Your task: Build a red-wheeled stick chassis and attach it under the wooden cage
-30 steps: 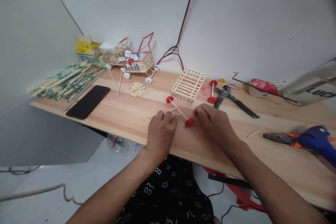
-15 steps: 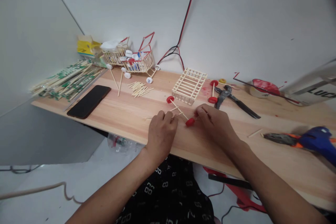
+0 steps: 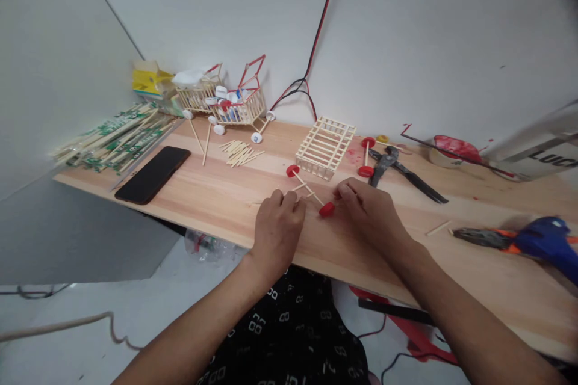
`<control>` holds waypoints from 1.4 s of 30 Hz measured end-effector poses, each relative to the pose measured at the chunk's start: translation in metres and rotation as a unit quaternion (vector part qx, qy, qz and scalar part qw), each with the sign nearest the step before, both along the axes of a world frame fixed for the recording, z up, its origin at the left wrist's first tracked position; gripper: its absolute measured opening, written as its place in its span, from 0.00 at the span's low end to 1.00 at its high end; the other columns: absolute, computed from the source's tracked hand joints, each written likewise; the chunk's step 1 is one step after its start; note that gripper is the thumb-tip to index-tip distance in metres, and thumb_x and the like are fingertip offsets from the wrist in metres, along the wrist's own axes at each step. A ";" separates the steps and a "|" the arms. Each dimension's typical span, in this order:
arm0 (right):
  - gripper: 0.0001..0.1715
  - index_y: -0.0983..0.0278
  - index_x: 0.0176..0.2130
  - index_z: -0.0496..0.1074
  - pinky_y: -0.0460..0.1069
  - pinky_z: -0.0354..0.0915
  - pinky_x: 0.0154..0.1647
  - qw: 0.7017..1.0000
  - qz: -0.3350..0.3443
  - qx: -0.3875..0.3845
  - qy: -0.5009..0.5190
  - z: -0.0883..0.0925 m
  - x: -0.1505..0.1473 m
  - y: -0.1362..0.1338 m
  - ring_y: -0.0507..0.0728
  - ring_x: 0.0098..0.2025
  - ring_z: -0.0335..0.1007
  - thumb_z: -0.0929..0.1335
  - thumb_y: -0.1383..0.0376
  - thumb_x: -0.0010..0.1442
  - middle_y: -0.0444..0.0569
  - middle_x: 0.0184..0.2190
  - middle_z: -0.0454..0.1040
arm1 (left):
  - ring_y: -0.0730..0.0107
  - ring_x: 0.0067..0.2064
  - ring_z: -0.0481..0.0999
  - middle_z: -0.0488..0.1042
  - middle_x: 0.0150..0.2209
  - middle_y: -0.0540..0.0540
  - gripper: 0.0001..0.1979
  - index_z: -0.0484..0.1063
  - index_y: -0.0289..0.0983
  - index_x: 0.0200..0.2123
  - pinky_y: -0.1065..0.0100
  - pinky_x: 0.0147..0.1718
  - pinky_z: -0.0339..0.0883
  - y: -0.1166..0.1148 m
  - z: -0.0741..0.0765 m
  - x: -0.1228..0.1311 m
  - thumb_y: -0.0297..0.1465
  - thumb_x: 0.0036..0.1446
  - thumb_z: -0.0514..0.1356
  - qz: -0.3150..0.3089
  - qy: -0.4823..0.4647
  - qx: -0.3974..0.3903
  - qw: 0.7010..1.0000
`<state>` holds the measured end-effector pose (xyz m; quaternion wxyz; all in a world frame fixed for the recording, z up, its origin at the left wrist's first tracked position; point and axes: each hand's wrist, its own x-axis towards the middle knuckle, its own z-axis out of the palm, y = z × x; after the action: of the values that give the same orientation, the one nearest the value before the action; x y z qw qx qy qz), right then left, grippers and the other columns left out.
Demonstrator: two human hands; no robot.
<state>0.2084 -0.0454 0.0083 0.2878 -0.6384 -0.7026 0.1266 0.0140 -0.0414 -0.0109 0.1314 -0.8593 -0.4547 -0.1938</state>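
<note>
A thin wooden stick axle (image 3: 307,187) with a red cap wheel at each end lies on the wooden table (image 3: 217,192) between my hands. My left hand (image 3: 276,230) rests knuckles up with its fingers curled, the fingertips pinching a short stick that crosses the axle. My right hand (image 3: 371,214) lies just right of the near red wheel (image 3: 326,209), fingers bent down on the table beside it. A wooden stick basket frame (image 3: 325,147) lies just behind the axle.
A second red-wheeled axle (image 3: 365,158) and black pliers (image 3: 397,169) lie behind my right hand. A blue glue gun (image 3: 533,242) sits at the right. A black phone (image 3: 152,174), wrapped chopsticks (image 3: 115,137), loose sticks (image 3: 238,153) and two finished stick carts (image 3: 226,102) stand at the left.
</note>
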 end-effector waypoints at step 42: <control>0.15 0.61 0.39 0.67 0.53 0.63 0.37 0.994 0.087 -0.021 -0.060 -0.006 -0.001 -0.001 0.58 0.36 0.68 0.71 0.55 0.55 0.49 0.36 0.74 | 0.61 0.35 0.67 0.72 0.34 0.45 0.04 0.73 0.38 0.37 0.62 0.29 0.62 0.001 0.001 -0.001 0.25 0.58 0.60 -0.002 0.008 0.003 1.000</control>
<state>0.2069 -0.0468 0.0021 0.2193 -0.5869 -0.7688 0.1280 0.0135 -0.0407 -0.0104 0.1373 -0.8613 -0.4516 -0.1881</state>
